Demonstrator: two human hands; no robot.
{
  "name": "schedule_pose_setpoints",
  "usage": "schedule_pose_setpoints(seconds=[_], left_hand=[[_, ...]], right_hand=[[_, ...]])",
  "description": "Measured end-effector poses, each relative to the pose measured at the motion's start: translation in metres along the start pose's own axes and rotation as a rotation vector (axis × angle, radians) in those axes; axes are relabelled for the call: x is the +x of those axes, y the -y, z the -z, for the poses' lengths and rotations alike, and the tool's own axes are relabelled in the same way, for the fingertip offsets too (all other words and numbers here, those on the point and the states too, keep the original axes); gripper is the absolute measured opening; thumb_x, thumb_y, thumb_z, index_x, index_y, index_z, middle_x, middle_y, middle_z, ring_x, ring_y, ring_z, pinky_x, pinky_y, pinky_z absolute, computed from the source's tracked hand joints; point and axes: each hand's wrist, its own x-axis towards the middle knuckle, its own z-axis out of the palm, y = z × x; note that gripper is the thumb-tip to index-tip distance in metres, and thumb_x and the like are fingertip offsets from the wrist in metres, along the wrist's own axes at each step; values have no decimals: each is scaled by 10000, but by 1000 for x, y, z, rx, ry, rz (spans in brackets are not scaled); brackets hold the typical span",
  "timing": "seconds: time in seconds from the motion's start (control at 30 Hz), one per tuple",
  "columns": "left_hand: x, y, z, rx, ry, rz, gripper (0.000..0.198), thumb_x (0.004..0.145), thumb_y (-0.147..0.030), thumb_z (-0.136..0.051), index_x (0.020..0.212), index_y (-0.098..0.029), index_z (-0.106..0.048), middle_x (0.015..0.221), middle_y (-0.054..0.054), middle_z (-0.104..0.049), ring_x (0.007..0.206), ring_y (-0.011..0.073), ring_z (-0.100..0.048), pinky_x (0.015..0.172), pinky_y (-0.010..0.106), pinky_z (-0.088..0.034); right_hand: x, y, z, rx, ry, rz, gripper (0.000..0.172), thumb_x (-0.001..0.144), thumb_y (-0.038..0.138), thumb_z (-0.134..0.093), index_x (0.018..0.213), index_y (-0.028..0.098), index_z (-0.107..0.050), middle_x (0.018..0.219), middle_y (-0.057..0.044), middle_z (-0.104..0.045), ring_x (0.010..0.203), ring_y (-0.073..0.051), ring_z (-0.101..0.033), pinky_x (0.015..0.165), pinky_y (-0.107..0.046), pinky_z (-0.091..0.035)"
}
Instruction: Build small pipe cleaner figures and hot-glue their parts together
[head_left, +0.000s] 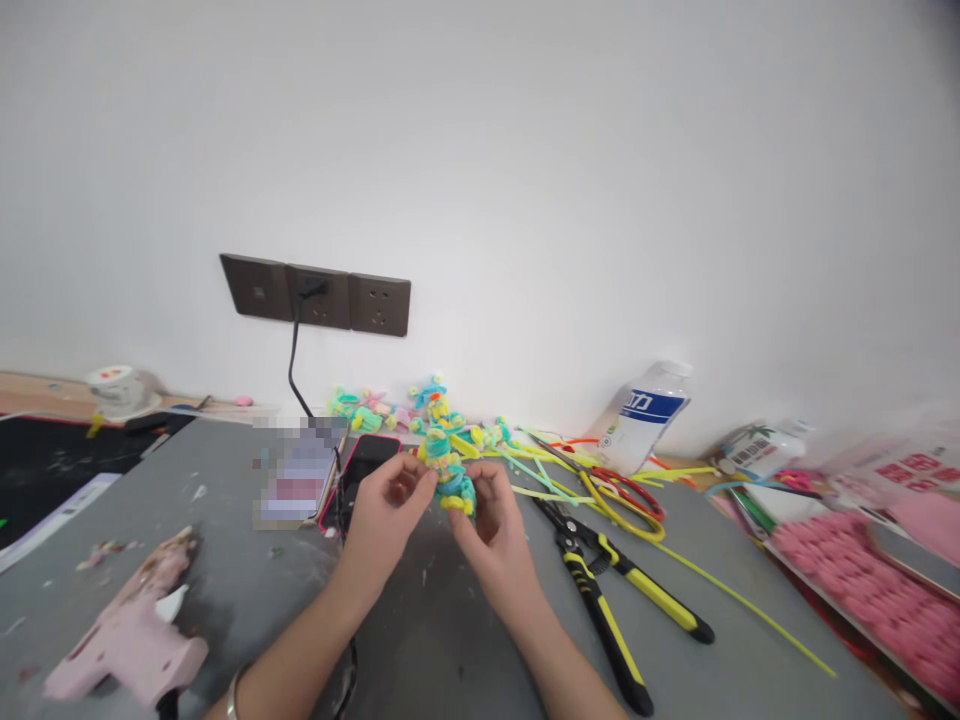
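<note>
Between my two hands a small figure twisted from yellow and teal pipe cleaners [444,450] is held upright above the grey table [420,650]. My left hand [394,492] pinches its left side with thumb and forefinger. On the lower right of the figure, the fingers of my right hand [491,520] are closed, with the thumb at its base. More small pastel pipe-cleaner pieces [365,415] lie behind it along the wall. To the right are loose yellow and green pipe cleaners [544,480].
Pliers with yellow-black handles [600,580] and scissors with looped handles [626,505] lie right of my hands. A pink glue gun [131,640] rests at left. Phones [367,455], a black cable [294,360], a white bottle [645,420] and a pink woven item [862,570] surround the area.
</note>
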Motion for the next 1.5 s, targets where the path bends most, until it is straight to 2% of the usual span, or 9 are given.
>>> schedule_pose_setpoints(seconds=[0.37,0.9,1.03,1.23,1.5], left_hand=[[0,3,0,-9,4,-4,216,744,-338,-639,618,-184,-556,583,-29,-528,558,121,-459,535,229,-360],[0,5,1,-36,59,19,236,775,-361,-612,644,-186,-523,607,-37,-473,582,118,-416,545,235,-331],[0,5,1,-51,68,15,265,784,-357,-613,621,-189,-489,599,-48,-436,572,111,-391,536,234,-312],[0,9,-1,-163,41,-6,361,780,-306,-645,613,-218,-337,592,-85,-309,557,94,-302,535,221,-292],[1,17,-4,-270,14,-15,379,770,-259,-688,688,-230,-319,623,-97,-346,568,89,-330,562,204,-331]], right_hand=[[0,6,2,-117,15,50,279,801,118,-592,1010,248,-461,935,-5,-539,891,-176,-563,816,-284,-460],[-1,2,6,-219,14,77,312,789,123,-584,1048,239,-455,957,-16,-522,890,-178,-563,817,-295,-461],[-1,3,6,-202,23,74,308,795,127,-579,1049,244,-449,959,-16,-523,884,-176,-556,811,-293,-458],[0,2,6,-135,32,58,298,811,128,-573,1051,247,-443,970,-15,-517,914,-177,-546,835,-295,-448],[3,-1,5,7,15,25,256,811,184,-619,1010,246,-470,936,-7,-547,855,-166,-536,769,-270,-435]])
